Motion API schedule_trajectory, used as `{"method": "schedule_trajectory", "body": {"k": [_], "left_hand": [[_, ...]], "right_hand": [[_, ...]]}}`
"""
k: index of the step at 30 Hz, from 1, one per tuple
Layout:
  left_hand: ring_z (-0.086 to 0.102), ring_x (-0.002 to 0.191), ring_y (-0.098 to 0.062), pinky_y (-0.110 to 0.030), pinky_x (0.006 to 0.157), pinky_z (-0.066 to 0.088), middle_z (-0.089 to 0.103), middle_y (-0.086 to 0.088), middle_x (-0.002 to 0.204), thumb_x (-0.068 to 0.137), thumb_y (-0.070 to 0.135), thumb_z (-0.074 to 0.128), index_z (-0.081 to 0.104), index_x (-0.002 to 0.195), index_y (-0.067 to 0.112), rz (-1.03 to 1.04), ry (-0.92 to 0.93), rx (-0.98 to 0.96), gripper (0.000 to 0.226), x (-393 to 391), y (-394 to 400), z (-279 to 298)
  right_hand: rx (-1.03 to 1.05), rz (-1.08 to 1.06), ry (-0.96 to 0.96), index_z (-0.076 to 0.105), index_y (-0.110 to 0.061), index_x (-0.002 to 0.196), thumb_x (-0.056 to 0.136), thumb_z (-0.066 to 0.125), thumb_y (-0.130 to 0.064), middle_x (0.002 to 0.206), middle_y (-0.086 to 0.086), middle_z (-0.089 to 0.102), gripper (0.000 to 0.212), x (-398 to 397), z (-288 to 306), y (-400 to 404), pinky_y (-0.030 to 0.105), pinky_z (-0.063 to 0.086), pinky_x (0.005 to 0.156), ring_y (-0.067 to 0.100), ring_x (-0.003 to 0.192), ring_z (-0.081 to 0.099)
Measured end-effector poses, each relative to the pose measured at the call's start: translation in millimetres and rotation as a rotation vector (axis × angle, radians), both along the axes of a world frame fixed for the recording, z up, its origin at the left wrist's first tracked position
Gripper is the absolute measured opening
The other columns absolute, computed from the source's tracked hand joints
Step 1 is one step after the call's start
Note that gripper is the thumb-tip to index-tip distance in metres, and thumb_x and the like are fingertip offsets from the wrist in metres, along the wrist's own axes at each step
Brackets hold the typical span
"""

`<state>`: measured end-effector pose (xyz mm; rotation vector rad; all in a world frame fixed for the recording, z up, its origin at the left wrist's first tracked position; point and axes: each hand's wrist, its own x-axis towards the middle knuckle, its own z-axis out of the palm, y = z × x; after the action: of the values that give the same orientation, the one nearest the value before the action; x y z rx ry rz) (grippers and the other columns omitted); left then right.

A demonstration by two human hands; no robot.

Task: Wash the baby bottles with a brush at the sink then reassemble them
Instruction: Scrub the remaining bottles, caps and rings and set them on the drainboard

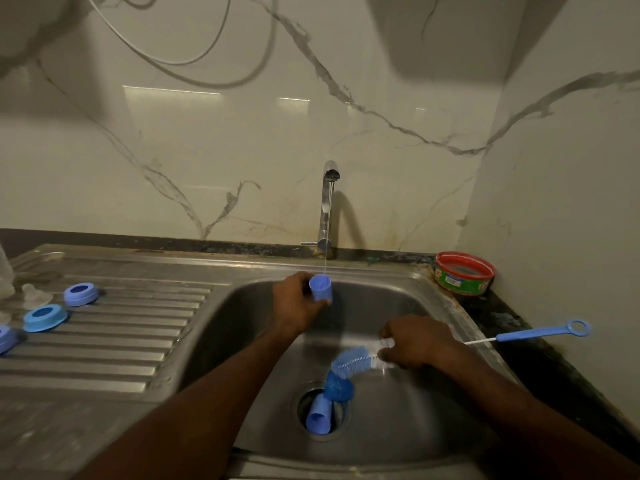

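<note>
The left hand grips a small, light, wet cap by its sides under the tap; the right hand holds the soft brush.

No legible text anywhere.

3 rings left of sink

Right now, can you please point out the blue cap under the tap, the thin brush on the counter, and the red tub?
blue cap (321, 287), head view, its side wall.
thin brush (540, 332), head view, its blue handle.
red tub (462, 277), head view, its front wall.
</note>
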<state>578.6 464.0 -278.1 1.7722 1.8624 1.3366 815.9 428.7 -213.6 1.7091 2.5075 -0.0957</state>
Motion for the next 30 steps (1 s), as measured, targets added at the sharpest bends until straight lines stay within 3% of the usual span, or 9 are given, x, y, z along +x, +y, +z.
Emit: {"method": "schedule_trajectory", "body": {"k": [3,8,11,15,18,22,26,30], "left_hand": [[0.062,0.095,-0.006,-0.014,0.078,0.047,0.069,0.002,0.109,0.075,0.018,0.089,0.064,0.114,0.012,-0.022,0.079,-0.066,0.047,1.3,-3.2,-2.9],[0.062,0.090,-0.001,-0.008,0.072,0.048,0.066,0.009,0.103,0.075,0.014,0.088,0.064,0.113,0.015,0.003,-0.058,0.010,0.045,0.4,-1.1,3.4],[0.066,0.099,-0.008,-0.010,0.075,0.044,0.070,0.001,0.109,0.076,0.019,0.088,0.066,0.115,0.015,-0.031,0.061,-0.084,0.045,0.8,-4.2,-1.8],[0.064,0.100,-0.008,-0.015,0.082,0.047,0.067,0.005,0.110,0.077,0.016,0.087,0.063,0.119,0.014,-0.011,-0.026,0.000,0.048,-1.0,1.3,-1.4],[0.064,0.111,-0.012,-0.019,0.088,0.047,0.067,-0.003,0.125,0.080,0.022,0.084,0.061,0.128,0.014,-0.057,0.103,-0.138,0.054,-1.5,0.3,-10.8],[0.062,0.118,-0.019,-0.020,0.092,0.044,0.065,-0.008,0.130,0.088,0.023,0.078,0.056,0.138,0.010,-0.056,0.052,0.015,0.057,-0.6,3.6,-0.1],[0.056,0.128,-0.022,-0.025,0.102,0.040,0.059,-0.011,0.139,0.096,0.030,0.069,0.051,0.143,0.009,-0.098,0.216,-0.098,0.055,-1.0,-1.3,-7.1],[0.063,0.106,-0.011,-0.014,0.081,0.045,0.064,0.001,0.116,0.084,0.022,0.081,0.058,0.125,0.013,-0.085,0.149,-0.042,0.048,-3.0,3.0,2.0]], "right_hand": [[-0.002,0.003,-0.017,0.063,-0.032,0.126,0.095,0.061,-0.050,0.120,-0.005,0.067,0.037,0.8,-0.6,-0.6,0.027,0.038,0.077,0.015,0.108,0.063],[-0.001,0.003,-0.006,0.064,-0.032,0.126,0.094,0.061,-0.051,0.120,-0.006,0.067,0.037,1.6,-2.0,1.7,0.028,0.039,0.076,0.015,0.107,0.063],[0.005,0.001,-0.019,0.064,-0.033,0.125,0.092,0.062,-0.053,0.123,-0.007,0.065,0.039,1.7,-3.9,2.3,0.028,0.040,0.077,0.016,0.110,0.062],[0.015,0.005,-0.018,0.063,-0.034,0.127,0.093,0.061,-0.053,0.125,-0.007,0.065,0.038,1.2,-2.0,2.6,0.028,0.040,0.078,0.016,0.112,0.061],[0.004,0.006,-0.018,0.062,-0.033,0.129,0.093,0.061,-0.052,0.127,-0.005,0.064,0.041,1.8,-1.9,0.8,0.028,0.039,0.079,0.017,0.114,0.060],[0.000,0.006,-0.014,0.061,-0.032,0.129,0.095,0.061,-0.051,0.122,-0.006,0.066,0.039,2.0,-0.4,1.4,0.028,0.039,0.078,0.015,0.109,0.062],[-0.001,0.008,-0.011,0.062,-0.032,0.129,0.094,0.062,-0.051,0.125,-0.006,0.065,0.041,1.8,-3.2,0.5,0.028,0.043,0.082,0.015,0.111,0.061],[0.009,0.013,0.003,0.062,-0.032,0.128,0.093,0.062,-0.051,0.125,-0.005,0.065,0.040,1.7,-4.2,2.2,0.029,0.043,0.083,0.015,0.111,0.061]]}}
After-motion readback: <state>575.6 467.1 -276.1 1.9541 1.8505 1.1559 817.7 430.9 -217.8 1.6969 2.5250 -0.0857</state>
